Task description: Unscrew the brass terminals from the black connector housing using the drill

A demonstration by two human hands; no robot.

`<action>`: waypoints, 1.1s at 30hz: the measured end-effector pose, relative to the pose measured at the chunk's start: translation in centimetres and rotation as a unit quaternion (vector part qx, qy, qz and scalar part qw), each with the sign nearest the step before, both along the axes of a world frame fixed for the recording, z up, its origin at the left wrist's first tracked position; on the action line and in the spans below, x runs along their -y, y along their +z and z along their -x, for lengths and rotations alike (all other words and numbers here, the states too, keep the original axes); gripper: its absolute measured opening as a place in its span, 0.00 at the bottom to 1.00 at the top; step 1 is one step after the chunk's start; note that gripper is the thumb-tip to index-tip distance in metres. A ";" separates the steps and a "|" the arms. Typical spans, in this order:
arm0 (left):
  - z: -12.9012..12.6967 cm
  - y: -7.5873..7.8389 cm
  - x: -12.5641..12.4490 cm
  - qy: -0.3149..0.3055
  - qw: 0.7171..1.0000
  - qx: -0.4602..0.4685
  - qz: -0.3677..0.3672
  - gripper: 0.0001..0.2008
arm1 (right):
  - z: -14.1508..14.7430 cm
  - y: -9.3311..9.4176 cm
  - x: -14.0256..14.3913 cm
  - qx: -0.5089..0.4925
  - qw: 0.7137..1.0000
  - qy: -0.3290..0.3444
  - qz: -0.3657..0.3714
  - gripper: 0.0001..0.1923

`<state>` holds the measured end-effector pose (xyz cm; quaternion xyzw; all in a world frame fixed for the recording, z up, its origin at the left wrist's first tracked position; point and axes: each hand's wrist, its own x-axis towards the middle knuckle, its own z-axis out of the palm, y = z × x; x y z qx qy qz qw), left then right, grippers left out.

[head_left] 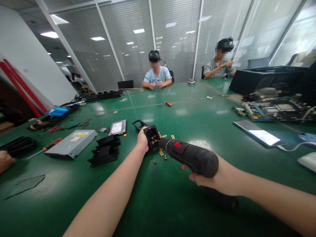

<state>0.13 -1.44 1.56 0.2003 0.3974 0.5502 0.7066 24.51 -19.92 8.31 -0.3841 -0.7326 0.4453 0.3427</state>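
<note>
My left hand (142,140) grips a small black plastic bracket (152,136) with brass parts inside, tilted up off the green table (172,204). My right hand (217,179) holds a black electric screwdriver (190,156) with a red switch, its tip pointing into the bracket. Several small brass screws and pieces (161,153) lie on the table just below the bracket. Another black bracket frame (138,124) lies just behind my left hand.
Left of my hands lie black plastic parts (105,149), a hard drive (118,127), a silver optical drive (72,143) and an orange screwdriver (50,144). A phone (259,133) and a circuit board (274,110) sit at right. Two people sit across; another person's hand (5,161) shows at far left.
</note>
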 end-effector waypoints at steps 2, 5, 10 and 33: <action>-0.2 0.2 0.0 0.003 1.000 -0.024 0.007 0.11 | 0.0 0.0 0.0 -0.001 1.000 -0.004 -0.007 0.16; -0.4 0.5 0.0 0.010 0.998 -0.054 0.010 0.10 | 0.0 0.1 0.0 0.001 1.000 -0.008 -0.024 0.17; -0.4 0.6 0.0 0.016 0.997 -0.074 -0.001 0.11 | -0.1 0.1 0.0 0.023 0.999 -0.002 -0.023 0.15; -0.5 0.3 -0.4 0.015 0.998 -0.064 -0.009 0.09 | -0.4 -0.6 0.1 0.095 0.994 0.011 0.046 0.10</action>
